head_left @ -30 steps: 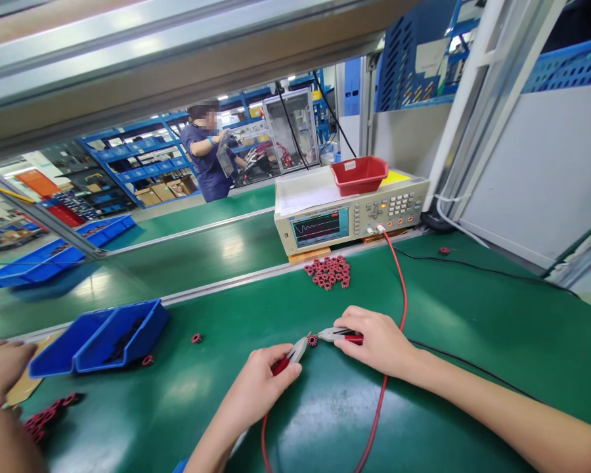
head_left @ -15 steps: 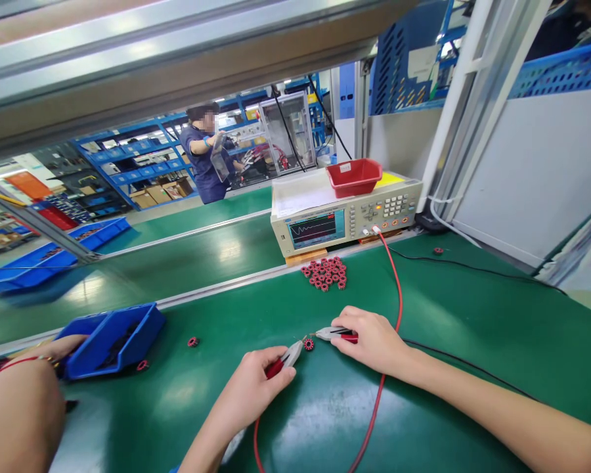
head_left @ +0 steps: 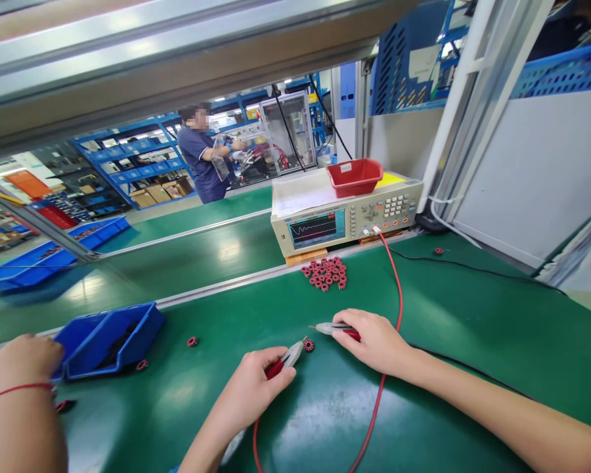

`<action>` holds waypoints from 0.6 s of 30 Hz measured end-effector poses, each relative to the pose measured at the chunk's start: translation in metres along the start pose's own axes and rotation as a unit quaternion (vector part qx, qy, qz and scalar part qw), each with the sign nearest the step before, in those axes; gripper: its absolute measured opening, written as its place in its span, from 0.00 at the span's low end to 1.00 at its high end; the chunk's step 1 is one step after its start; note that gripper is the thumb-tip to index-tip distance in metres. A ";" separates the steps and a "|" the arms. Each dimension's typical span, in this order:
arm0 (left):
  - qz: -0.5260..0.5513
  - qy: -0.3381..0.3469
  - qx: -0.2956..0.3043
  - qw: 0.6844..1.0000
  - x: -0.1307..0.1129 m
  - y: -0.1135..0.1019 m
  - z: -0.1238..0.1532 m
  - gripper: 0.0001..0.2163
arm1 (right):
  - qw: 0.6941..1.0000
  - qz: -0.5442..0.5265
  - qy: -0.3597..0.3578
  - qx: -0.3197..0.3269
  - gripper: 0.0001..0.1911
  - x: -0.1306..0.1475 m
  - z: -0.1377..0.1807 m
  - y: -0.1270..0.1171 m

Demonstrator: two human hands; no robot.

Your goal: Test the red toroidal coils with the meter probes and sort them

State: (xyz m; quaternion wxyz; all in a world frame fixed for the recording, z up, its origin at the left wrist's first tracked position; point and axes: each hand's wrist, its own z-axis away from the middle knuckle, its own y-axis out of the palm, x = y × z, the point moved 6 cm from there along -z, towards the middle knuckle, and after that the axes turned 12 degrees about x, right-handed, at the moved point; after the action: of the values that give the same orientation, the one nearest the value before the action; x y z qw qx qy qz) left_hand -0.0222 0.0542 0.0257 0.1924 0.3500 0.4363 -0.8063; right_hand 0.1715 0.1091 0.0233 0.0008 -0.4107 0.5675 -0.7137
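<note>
Our left hand [head_left: 259, 387], grip clamped on a probe [head_left: 289, 357], tip just beside the red ring [head_left: 308, 345] on the bench [head_left: 448, 341]. Ring lies nearer this tip. Second probe [head_left: 331, 328] points leftward, apart, pinched in our right hand [head_left: 374, 341].

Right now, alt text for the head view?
The left hand holds a clip probe at a small red coil; the right hand holds a second probe just short of it. Behind lie a coil pile and a tester.

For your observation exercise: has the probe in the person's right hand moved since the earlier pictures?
Yes. The probe in the right hand has left the small red ring, shifting slightly toward the meter.
</note>
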 end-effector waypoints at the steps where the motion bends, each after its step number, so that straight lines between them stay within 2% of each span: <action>1: 0.002 -0.001 0.000 1.000 0.001 0.000 0.000 0.11 | 1.000 -0.001 0.002 0.003 0.10 0.000 0.000 0.000; 18: 0.055 -0.028 0.001 0.998 0.007 0.004 -0.002 0.12 | 0.999 -0.019 -0.020 0.020 0.11 0.001 -0.001 0.003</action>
State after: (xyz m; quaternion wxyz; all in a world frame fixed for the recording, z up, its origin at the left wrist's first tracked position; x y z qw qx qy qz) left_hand -0.0238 0.0538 0.0173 0.2479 0.3510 0.4098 -0.8046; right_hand 0.1687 0.1088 0.0210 0.0063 -0.4353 0.5453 -0.7163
